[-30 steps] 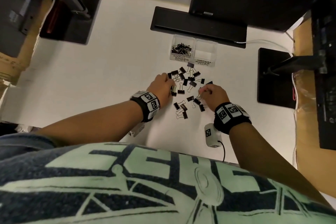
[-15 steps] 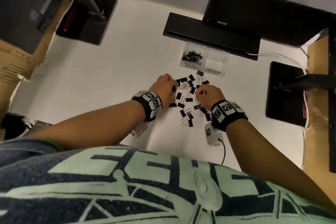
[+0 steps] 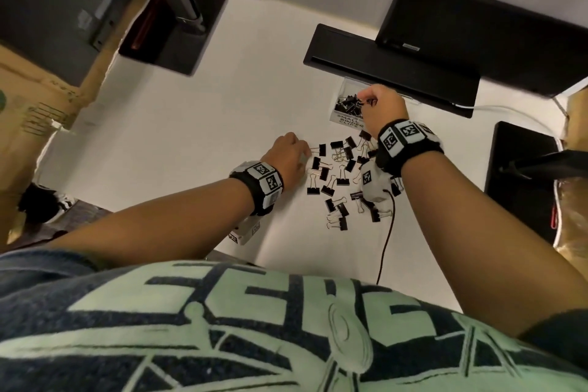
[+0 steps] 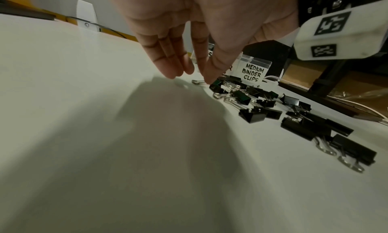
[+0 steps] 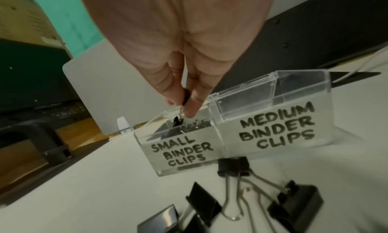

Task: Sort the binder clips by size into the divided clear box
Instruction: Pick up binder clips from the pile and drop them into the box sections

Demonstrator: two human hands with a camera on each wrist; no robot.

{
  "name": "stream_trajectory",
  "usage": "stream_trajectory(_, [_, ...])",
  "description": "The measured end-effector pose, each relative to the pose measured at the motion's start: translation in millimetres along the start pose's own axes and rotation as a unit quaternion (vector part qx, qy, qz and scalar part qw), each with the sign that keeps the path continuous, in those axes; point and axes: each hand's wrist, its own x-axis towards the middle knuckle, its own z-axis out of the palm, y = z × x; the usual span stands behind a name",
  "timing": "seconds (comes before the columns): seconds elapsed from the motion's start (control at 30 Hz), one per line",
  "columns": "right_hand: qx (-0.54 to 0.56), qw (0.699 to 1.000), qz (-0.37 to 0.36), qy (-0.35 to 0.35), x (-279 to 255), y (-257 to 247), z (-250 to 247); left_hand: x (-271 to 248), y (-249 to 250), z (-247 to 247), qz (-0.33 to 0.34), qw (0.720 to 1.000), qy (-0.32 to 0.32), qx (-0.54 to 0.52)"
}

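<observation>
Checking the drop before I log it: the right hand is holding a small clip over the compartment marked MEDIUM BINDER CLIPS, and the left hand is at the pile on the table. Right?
Not quite. The right hand pinches the small clip over the compartment marked SMALL BINDER CLIPS, not the medium one; the right wrist view shows it. The left hand is at the pile.

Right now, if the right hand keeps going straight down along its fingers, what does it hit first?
Likely the pile of small clips in the SMALL compartment of the clear box. The right hand pinches a small clip right over them.
</observation>
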Motion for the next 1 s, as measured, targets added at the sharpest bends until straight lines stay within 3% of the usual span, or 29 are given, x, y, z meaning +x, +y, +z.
stream_trajectory(0.17, [0.001,1.000,0.009,-0.029,-3,1,2,2,-2,5,0.003,1.000,-0.014,-0.003])
stream_trajectory(0.33, [0.114,0.993,0.010,0.040,-24,12,-8,4,1,10,0.023,1.000,-0.004,-0.003])
stream_trajectory(0.4, [0.111,0.993,0.006,0.049,-40,17,-5,6,3,12,0.029,1.000,0.000,-0.002])
stream_trajectory(0.63, [-0.030,0.990,-0.063,-0.124,-91,31,50,12,14,12,0.050,0.998,0.014,0.028])
stream_trajectory(0.83, [-0.084,0.985,-0.060,-0.136,-98,32,70,16,19,12,0.075,0.994,-0.011,0.076])
stream_trajectory(1.0, [-0.074,0.986,-0.081,-0.129,-99,36,68,14,21,10,0.083,0.995,-0.007,0.054])
